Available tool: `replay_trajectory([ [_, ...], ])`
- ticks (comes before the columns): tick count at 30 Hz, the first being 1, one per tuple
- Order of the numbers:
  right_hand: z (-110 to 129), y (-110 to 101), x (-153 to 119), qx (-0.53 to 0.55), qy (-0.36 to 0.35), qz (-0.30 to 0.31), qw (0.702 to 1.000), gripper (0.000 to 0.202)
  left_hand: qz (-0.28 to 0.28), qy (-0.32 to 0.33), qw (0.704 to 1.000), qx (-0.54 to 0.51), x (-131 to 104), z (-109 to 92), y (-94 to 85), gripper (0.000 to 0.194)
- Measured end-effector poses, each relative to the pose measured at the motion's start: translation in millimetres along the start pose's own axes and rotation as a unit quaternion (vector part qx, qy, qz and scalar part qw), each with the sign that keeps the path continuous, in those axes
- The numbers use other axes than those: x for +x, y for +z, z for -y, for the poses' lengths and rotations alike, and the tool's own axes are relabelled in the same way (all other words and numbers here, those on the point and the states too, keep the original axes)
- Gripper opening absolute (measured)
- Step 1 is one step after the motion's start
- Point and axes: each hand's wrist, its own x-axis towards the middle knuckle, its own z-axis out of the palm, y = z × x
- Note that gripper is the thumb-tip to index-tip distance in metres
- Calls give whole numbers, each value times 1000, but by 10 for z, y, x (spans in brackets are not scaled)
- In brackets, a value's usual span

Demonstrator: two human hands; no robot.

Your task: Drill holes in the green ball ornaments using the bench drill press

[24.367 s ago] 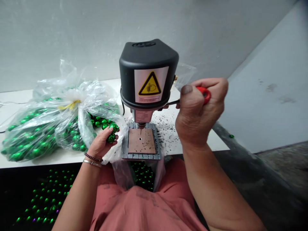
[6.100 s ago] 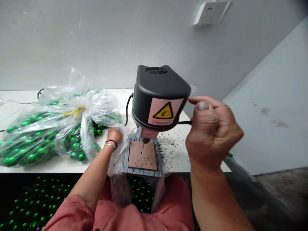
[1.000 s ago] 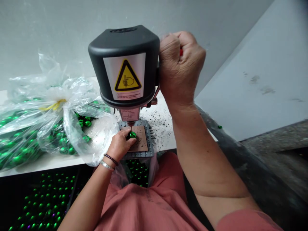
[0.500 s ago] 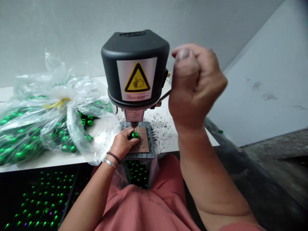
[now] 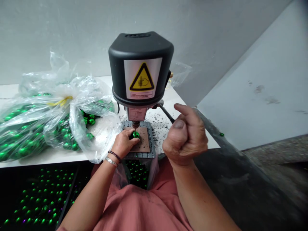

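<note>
Between the thumb and fingers of my left hand (image 5: 124,141) is a shiny green ball (image 5: 136,134), pinched on a brown board (image 5: 141,144) that lies on the grey base of a small drill press (image 5: 141,70). The thin drill bit (image 5: 135,130) meets the top of the ball; how deep it sits I cannot tell. To the right of the black drill head, my right hand (image 5: 186,136) is closed round the end of the feed lever (image 5: 166,113), its index finger partly stretched out. The lever slopes down toward me.
Clear plastic bags (image 5: 26,134) full of green balls lie on the white table (image 5: 103,131) at left, one tied with yellow string (image 5: 61,101). Dark shavings (image 5: 157,128) litter the tabletop. Below its front edge are more green balls (image 5: 137,173). A stray ball (image 5: 221,134) lies at right.
My right hand has come down with the feed lever, from beside the drill head to below it. The drill chuck sits slightly lower. My left hand still holds the ball in place.
</note>
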Motion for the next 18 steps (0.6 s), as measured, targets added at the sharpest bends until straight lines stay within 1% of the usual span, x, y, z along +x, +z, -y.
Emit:
replay_trajectory([
  [4, 13, -2, -70, 20, 18, 6, 1000, 40, -1, -1, 1000, -4, -7, -9, -2, 35],
  [9, 48, 7, -108, 9, 36, -16, 999, 38, 0, -12, 1000, -25, -23, -42, -21, 38],
  [14, 79, 23, -127, 2, 48, -29, 998, 38, 3, -3, 1000, -30, -38, -67, -35, 24],
  [18, 62, 30, -189, 3, 54, -30, 998, 38, 2, 3, 1000, -30, -42, -65, -30, 18],
])
